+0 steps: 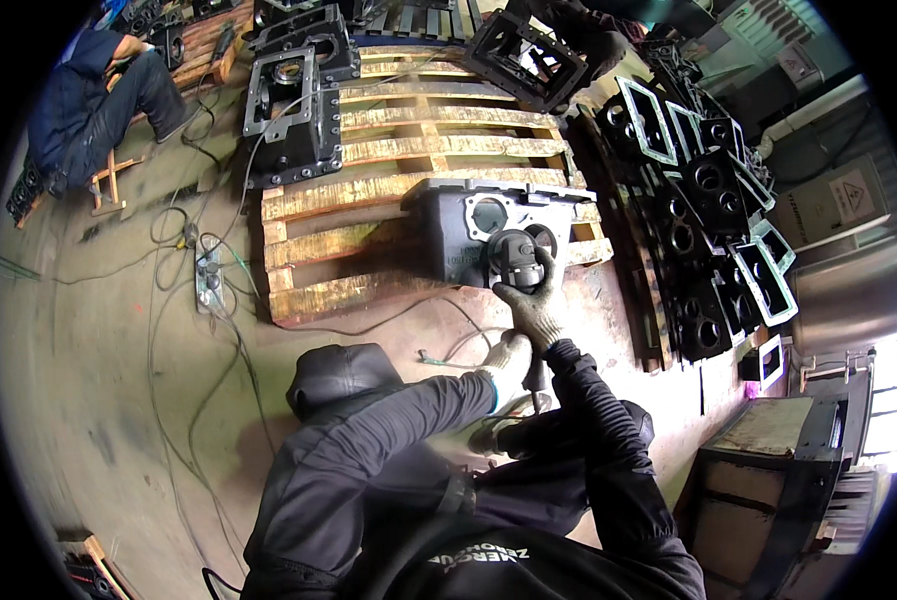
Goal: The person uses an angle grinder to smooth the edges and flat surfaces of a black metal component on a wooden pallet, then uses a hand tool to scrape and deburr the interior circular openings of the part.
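Both my hands wear pale knit work gloves. My right hand [535, 308] is closed around the front body of a dark corded power tool [516, 257] that looks like an angle grinder. Just behind it, my left hand [510, 360] is closed at the tool's rear, above where the dark cord end [538, 392] hangs. The tool's round head is at the near face of a black cast metal housing [447, 235], beside a round bore with a bright machined rim. Whether the tool touches the metal is hidden. The housing rests on the front of a wooden pallet [369, 190].
Further black housings stand on the pallet's far left [299, 140] and far right [524, 60]. Several castings [709, 190] are stacked at right. Cables and a power strip [209, 275] lie on the floor at left. A seated person [99, 110] is at upper left.
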### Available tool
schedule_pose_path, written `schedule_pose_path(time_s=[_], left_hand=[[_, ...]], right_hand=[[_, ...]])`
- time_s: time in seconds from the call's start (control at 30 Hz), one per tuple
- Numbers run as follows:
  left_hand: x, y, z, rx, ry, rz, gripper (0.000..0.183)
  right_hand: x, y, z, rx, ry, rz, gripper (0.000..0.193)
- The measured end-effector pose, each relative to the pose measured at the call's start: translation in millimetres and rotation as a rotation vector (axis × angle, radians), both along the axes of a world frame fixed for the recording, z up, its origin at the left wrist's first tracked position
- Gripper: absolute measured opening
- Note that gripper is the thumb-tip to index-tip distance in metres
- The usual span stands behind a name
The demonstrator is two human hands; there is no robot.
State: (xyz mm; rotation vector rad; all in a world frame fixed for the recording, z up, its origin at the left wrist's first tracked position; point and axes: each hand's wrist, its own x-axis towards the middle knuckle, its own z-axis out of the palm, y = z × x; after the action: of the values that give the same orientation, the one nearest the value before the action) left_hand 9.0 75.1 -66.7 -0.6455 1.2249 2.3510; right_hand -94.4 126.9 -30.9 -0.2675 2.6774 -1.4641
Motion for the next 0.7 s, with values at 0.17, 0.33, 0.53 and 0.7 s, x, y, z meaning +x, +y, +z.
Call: schedule_pose_path(time_s=[0.17,0.33,0.53,0.7], left_hand=[[-4,1,9,0.246,-0.163,0.066,0.038],[-5,-15,32,0.036,-0.153,0.079,0.043],[-5,-10,12,0.020,-0.054,0.145,0.037],[-12,2,-22,-0.079,-0.033,-0.026,0.041]], right_hand=[[3,0,7,-0.036,-0.035,0.071,0.098],[-6,-17,12,0.064,-0.052,0.163,0.098],[-6,-15,14,0.090,-0.052,0.148,0.098],[-7,-1,4,0.070,-0.061,0.073,0.099]])
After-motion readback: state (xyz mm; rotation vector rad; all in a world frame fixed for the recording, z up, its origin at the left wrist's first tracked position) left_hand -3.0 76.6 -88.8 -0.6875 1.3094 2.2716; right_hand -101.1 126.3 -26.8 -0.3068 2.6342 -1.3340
